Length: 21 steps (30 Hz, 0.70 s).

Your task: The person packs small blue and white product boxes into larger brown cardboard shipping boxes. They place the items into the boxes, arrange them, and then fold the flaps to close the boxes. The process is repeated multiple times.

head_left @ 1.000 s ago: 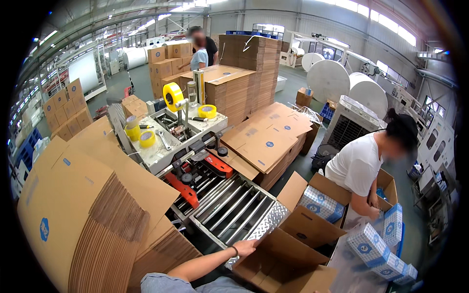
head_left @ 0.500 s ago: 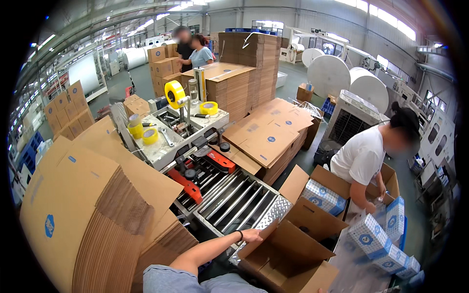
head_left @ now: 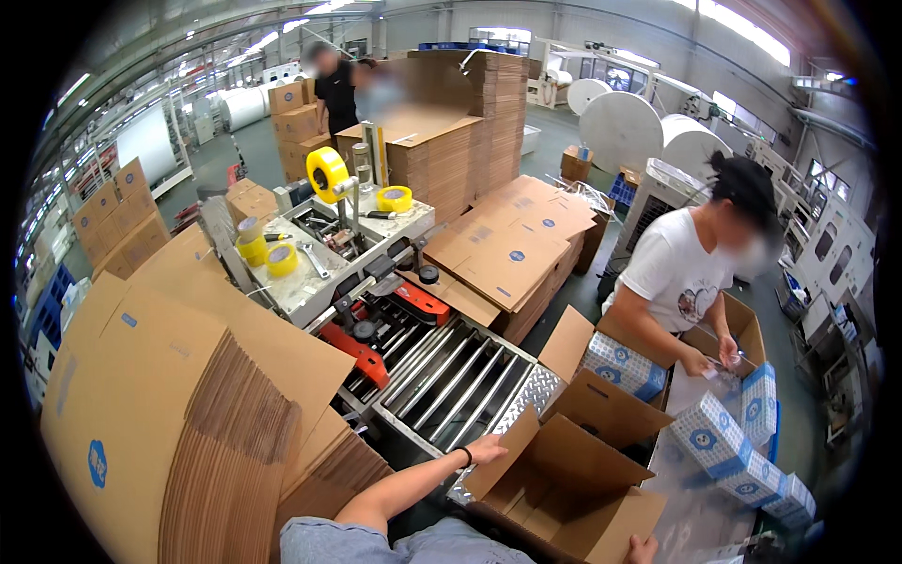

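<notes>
An open, empty-looking cardboard box (head_left: 554,489) stands in front of me with its flaps raised. My left hand (head_left: 487,449), a dark band at its wrist, is closed on the box's left flap. At the lower edge, my right hand (head_left: 643,550) grips the edge of the right flap; only its fingers and thumb show. The box sits beside a metal roller conveyor (head_left: 451,385), next to its diamond-plate end (head_left: 528,402).
At left rises a stack of flattened cartons (head_left: 235,451). Yellow tape rolls (head_left: 282,259) lie on the sealing machine (head_left: 324,291). A co-worker (head_left: 686,263) at right handles clear plastic beside blue-and-white packs (head_left: 709,437). More flat cartons (head_left: 512,244) lie beyond the conveyor.
My right hand has come into view on the box's right flap. My left hand has stayed at the left flap. The co-worker has straightened up, and the view has shifted slightly.
</notes>
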Available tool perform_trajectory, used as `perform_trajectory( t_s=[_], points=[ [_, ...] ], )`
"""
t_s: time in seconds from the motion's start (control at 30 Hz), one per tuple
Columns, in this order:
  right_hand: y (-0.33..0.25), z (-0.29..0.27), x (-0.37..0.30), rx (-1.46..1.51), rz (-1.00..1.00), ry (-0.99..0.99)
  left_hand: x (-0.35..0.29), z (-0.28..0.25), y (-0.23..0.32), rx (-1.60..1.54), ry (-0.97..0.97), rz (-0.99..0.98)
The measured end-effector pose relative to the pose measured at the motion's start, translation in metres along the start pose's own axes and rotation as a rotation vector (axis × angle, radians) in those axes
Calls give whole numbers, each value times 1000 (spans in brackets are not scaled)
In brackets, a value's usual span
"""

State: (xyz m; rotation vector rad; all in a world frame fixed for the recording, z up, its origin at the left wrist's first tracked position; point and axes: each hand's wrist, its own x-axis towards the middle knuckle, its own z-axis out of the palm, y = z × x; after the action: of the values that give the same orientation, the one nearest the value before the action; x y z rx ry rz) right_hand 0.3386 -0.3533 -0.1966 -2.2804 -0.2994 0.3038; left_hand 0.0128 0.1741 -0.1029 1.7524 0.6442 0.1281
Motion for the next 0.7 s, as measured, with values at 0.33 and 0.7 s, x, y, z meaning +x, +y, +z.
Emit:
perform_trajectory(
  t_s=[0.33,0.7],
  points=[
    [-208,-14,-53,-285,-25,17,6,-8,-22,-404,-23,-75],
    [-158,-11,-67,-84,164,-71,-8,-10,-21,-399,-15,-76]
  ],
)
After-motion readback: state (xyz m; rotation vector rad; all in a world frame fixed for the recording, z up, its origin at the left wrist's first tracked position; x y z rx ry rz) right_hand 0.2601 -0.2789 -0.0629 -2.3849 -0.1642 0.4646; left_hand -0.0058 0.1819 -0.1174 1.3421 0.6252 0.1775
